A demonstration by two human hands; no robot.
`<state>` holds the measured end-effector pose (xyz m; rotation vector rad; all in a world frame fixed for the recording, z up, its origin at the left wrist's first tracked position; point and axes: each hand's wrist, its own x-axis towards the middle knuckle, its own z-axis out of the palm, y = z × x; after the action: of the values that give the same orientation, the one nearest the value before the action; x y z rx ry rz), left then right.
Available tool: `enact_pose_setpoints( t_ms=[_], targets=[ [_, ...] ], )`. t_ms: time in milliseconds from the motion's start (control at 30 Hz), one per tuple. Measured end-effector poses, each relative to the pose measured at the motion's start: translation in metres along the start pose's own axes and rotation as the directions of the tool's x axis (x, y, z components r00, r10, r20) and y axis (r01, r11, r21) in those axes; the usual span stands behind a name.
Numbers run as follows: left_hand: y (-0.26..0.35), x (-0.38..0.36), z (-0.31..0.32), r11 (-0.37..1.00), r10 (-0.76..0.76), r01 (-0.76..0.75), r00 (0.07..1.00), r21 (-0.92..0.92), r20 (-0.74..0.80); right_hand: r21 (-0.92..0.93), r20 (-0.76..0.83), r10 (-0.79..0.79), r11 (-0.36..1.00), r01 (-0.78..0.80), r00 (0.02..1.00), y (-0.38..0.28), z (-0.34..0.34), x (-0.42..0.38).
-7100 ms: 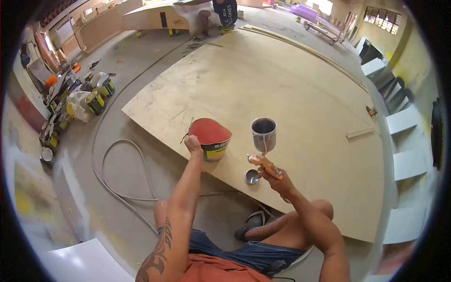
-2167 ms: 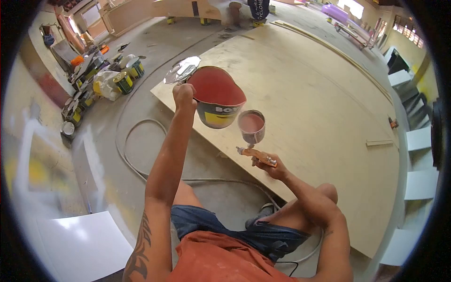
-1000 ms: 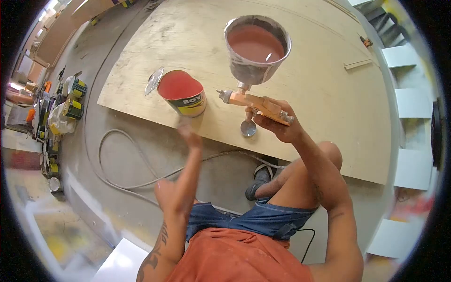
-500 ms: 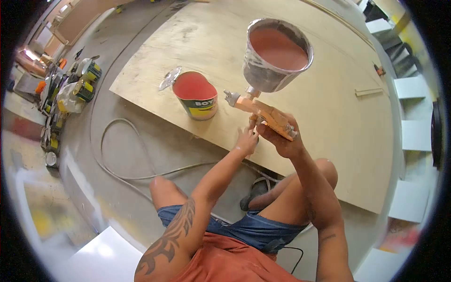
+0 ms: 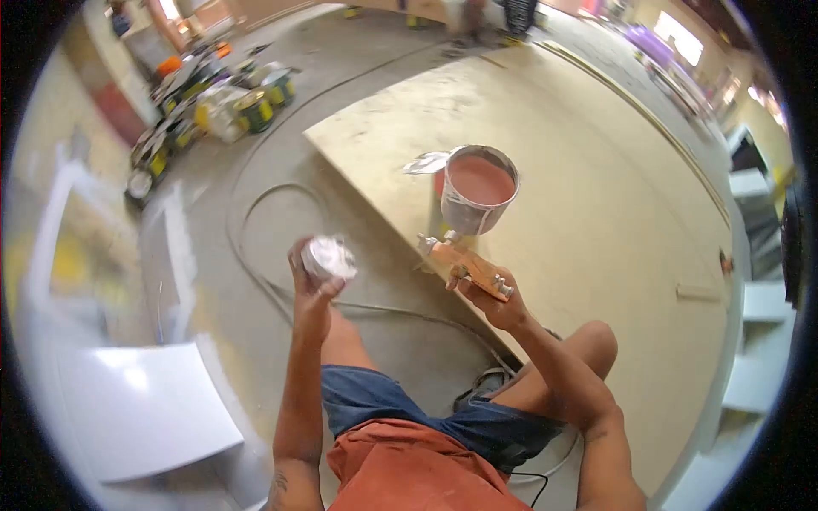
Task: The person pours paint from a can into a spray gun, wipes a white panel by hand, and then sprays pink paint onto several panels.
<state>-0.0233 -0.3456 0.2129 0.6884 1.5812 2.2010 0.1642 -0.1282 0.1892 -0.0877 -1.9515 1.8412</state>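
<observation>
Left hand point(image 5: 313, 300) curls its fingers round the lid point(image 5: 327, 258); right hand's point(image 5: 505, 308) grip the gun point(image 5: 471, 267), cup point(image 5: 473, 216) upright, presumably against spills.

The spray gun point(image 5: 471, 266) is orange; its grey cup point(image 5: 478, 211) contains brownish-red paint point(image 5: 482, 180). The shirt point(image 5: 407, 467) is rust-orange, the shorts point(image 5: 375, 404) blue.

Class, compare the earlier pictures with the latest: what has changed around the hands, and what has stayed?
The left hand has let go of the paint can, now mostly hidden behind the cup. It has taken the small round lid off the board and moved it left, over the floor. The cup, first without visible paint, now holds reddish paint. The right hand still grips the spray gun.
</observation>
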Motion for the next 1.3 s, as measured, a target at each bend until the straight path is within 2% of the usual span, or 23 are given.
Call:
enact_pose_setpoints(
  t_ms=[67, 133, 367, 400, 467, 500, 600, 633, 700, 800, 900, 1067, 1133, 1267, 1300],
  targets=[
    [0.046, 0.004, -0.014, 0.982, 0.186, -0.187, 0.982, 0.000, 0.021, -0.021, 0.053, 0.031, 0.999, -0.030, 0.998, 0.000, 0.028, 0.010],
    [0.083, 0.003, -0.017, 0.961, 0.277, -0.277, 0.960, -0.004, -0.052, 0.030, 0.136, -0.005, 1.000, 0.001, 0.991, 0.005, 0.059, 0.019],
    [0.145, 0.000, -0.054, 0.912, 0.366, -0.378, 0.925, -0.159, -0.101, 0.058, 0.360, 0.047, 0.996, -0.072, 0.932, -0.007, 0.178, 0.048],
    [0.148, -0.002, -0.061, 0.909, 0.376, -0.392, 0.917, -0.143, -0.130, 0.063, 0.392, 0.044, 0.995, -0.074, 0.919, -0.009, 0.193, 0.050],
    [0.157, -0.014, -0.087, 0.866, 0.501, -0.490, 0.851, 0.106, -0.157, 0.026, 0.481, 0.120, 0.988, -0.150, 0.869, -0.019, 0.232, 0.054],
    [0.156, -0.017, -0.097, 0.854, 0.520, -0.507, 0.840, 0.118, -0.153, 0.032, 0.505, 0.114, 0.988, -0.151, 0.856, -0.021, 0.246, 0.055],
    [0.148, -0.033, -0.120, 0.817, 0.569, -0.525, 0.800, 0.238, -0.189, 0.056, 0.576, 0.110, 0.983, -0.174, 0.810, -0.019, 0.276, 0.055],
    [0.152, -0.039, -0.125, 0.837, 0.548, -0.522, 0.801, 0.166, -0.242, 0.067, 0.587, 0.101, 0.983, -0.173, 0.803, -0.017, 0.289, 0.055],
    [0.164, -0.052, -0.140, 0.812, 0.583, -0.531, 0.767, 0.243, -0.270, 0.086, 0.620, 0.089, 0.980, -0.180, 0.780, -0.020, 0.312, 0.055],
    [0.182, -0.063, -0.161, 0.792, 0.602, -0.516, 0.748, 0.325, -0.279, 0.150, 0.644, 0.110, 0.952, -0.266, 0.757, -0.029, 0.343, 0.049],
    [0.192, -0.072, -0.170, 0.788, 0.608, -0.495, 0.716, 0.365, -0.342, 0.135, 0.701, 0.072, 0.963, -0.232, 0.709, -0.025, 0.363, 0.054],
    [0.213, -0.075, -0.188, 0.740, 0.653, -0.419, 0.632, 0.526, -0.416, 0.128, 0.801, 0.054, 0.957, -0.259, 0.596, -0.031, 0.387, 0.079],
    [0.216, -0.073, -0.201, 0.709, 0.674, -0.419, 0.640, 0.567, -0.369, 0.159, 0.837, 0.014, 0.951, -0.266, 0.548, -0.030, 0.397, 0.092],
    [0.230, -0.076, -0.215, 0.697, 0.678, -0.350, 0.605, 0.626, -0.417, 0.185, 0.909, -0.056, 0.942, -0.279, 0.412, -0.011, 0.415, 0.123],
    [0.234, -0.077, -0.218, 0.704, 0.655, -0.285, 0.614, 0.651, -0.440, 0.182, 0.921, -0.061, 0.940, -0.288, 0.384, -0.010, 0.419, 0.132]
  ],
)
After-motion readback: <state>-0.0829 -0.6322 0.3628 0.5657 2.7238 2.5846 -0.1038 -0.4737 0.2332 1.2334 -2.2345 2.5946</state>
